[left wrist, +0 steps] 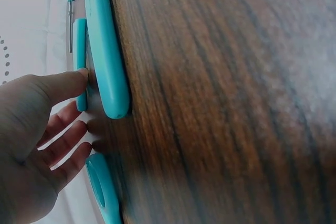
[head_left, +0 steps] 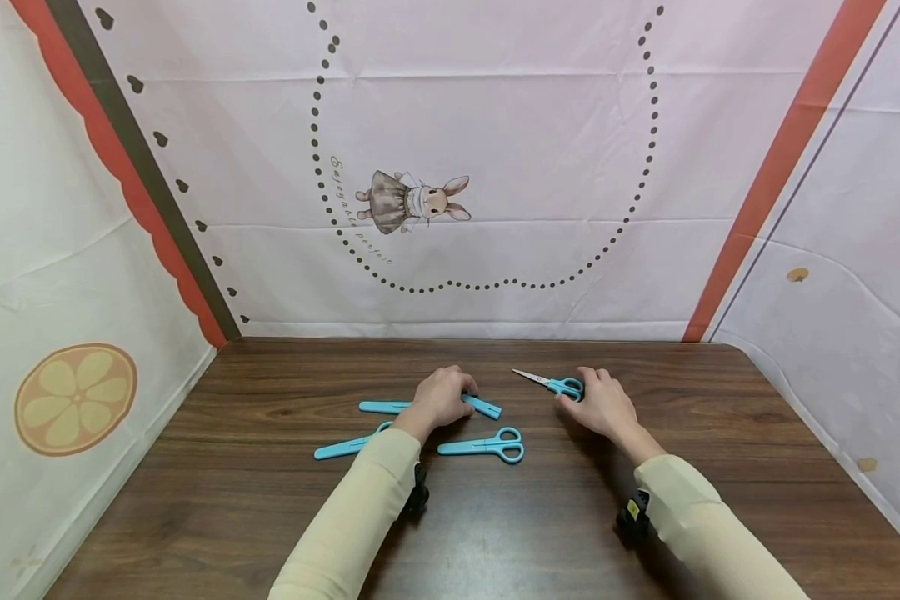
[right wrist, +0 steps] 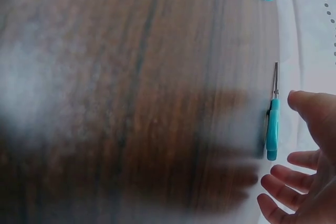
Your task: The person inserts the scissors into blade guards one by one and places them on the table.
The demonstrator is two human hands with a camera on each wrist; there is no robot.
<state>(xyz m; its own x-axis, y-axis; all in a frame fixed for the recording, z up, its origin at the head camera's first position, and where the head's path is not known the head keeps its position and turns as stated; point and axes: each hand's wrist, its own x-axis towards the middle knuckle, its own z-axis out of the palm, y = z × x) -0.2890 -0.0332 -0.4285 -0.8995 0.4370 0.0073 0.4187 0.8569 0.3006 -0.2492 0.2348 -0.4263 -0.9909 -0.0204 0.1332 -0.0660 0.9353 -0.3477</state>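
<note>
My left hand [head_left: 441,397] pinches a blue blade cover [head_left: 483,407] between thumb and fingers, close over the wooden table. My right hand [head_left: 602,403] is beside uncovered scissors [head_left: 567,387] with light-blue handles, its thumb and fingers spread around the handle end. In the right wrist view, a gap shows between the thumb and these scissors [right wrist: 272,129]. Nearer than the left hand lies a pair of blue scissors in its cover [head_left: 468,447]. More covered scissors [head_left: 341,448] lie left, handles partly behind the left wrist. A blue strip [head_left: 382,407] runs behind the left hand, its right end hidden.
The brown wood-grain table [head_left: 532,525] ends at a patterned cloth wall [head_left: 495,167] with a rabbit picture. Similar cloth hangs on the left and right. A black device [head_left: 633,512] sits at the right wrist, another [head_left: 417,492] at the left.
</note>
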